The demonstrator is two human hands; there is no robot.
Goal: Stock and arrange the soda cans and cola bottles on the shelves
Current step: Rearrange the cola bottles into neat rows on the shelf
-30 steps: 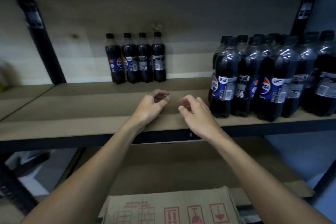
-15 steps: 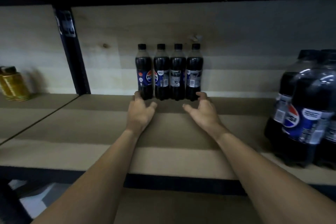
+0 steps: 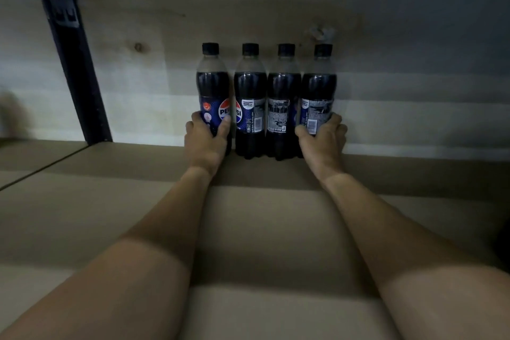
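Four dark plastic cola bottles (image 3: 249,85) with black caps stand upright, side by side, at the back of the brown wooden shelf (image 3: 82,215), against its pale back panel. The left grip (image 3: 205,141) curls round the leftmost bottle (image 3: 212,88) at label height; the right grip (image 3: 323,143) wraps round the rightmost bottle (image 3: 318,88) likewise.

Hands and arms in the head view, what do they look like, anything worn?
Nothing worn shows: no gloves or rings on the left hand or right hand, and no sleeves, watch or bracelet on either forearm down to the frame's edge.
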